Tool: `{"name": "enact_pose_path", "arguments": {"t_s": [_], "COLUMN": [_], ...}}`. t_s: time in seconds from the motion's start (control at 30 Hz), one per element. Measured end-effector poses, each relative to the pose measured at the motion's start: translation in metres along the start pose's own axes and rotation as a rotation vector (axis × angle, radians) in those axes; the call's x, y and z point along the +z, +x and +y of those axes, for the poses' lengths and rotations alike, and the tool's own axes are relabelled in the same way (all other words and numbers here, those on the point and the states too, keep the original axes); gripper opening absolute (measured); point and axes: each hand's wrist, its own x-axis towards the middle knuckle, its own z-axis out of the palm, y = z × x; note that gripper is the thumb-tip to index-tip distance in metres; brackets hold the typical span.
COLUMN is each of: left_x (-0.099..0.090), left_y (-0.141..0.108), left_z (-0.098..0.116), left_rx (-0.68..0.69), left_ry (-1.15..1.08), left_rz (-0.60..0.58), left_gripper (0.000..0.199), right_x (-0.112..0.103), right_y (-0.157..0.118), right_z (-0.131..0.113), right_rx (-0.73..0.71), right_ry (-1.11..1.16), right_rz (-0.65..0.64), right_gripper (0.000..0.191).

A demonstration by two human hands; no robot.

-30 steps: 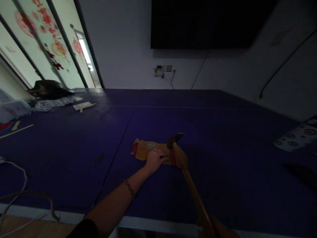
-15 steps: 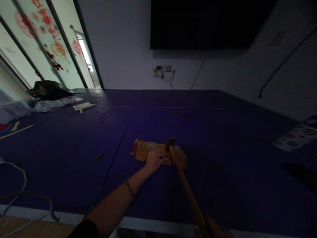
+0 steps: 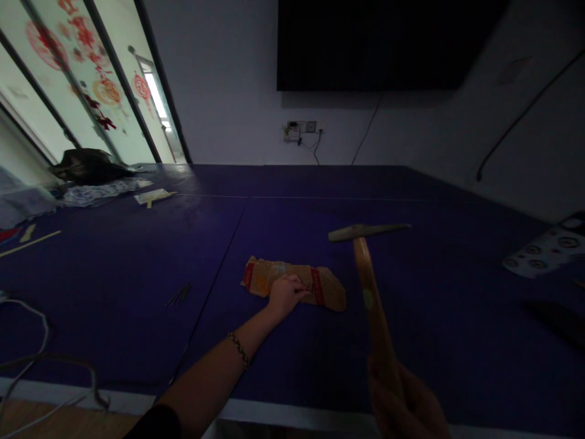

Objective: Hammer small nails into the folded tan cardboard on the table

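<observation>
My right hand (image 3: 404, 399) is wrapped round the wooden handle of a hammer (image 3: 377, 305), whose metal head is raised above the purple surface, to the right of the cardboard. My left hand (image 3: 287, 292) rests on a flat, torn piece of brown cardboard (image 3: 331, 289) with red bands. Its thumb and fingers are pinched together on what looks like a thin nail, mostly hidden by the fingertips. Several thin dark nails (image 3: 179, 295) lie loose on the surface, left of the cardboard.
The purple tabletop (image 3: 292, 225) has a dark seam left of the cardboard. Pale cables (image 3: 46, 329) lie at the near left. A patterned white object (image 3: 543, 253) and a dark flat object (image 3: 555, 323) are at the right. A dark bag (image 3: 89, 166) sits at the far left.
The hammer has lifted off the spot beside my left fingertips and moved up and right, its head turned sideways. My right hand has come further into view. My left hand stays put.
</observation>
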Motion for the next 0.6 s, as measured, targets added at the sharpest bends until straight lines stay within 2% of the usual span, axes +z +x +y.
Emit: {"name": "enact_pose_path", "arguments": {"t_s": [0.1,0.2,0.43,0.6], "left_x": [0.000,-0.001,-0.001,-0.004], "left_y": [0.000,0.000,-0.002,-0.006], "left_z": [0.000,0.000,0.002,0.004], "left_rx": [-0.002,0.002,0.006,0.047], "left_ry": [0.011,0.027,0.044,0.025], "left_rz": [0.006,0.011,0.020,0.129], "left_gripper": [0.009,0.011,0.018,0.021], "right_x": [-0.001,-0.003,-0.003,-0.001], "right_y": [0.034,0.056,0.058,0.062], "right_z": [0.015,0.031,0.041,0.039], "right_rx": [0.036,0.007,0.038,0.027], "right_ry": [0.139,0.133,0.160,0.182], "right_rz": [-0.073,-0.106,-0.133,-0.137], "right_gripper": [0.042,0.040,0.035,0.033]}}
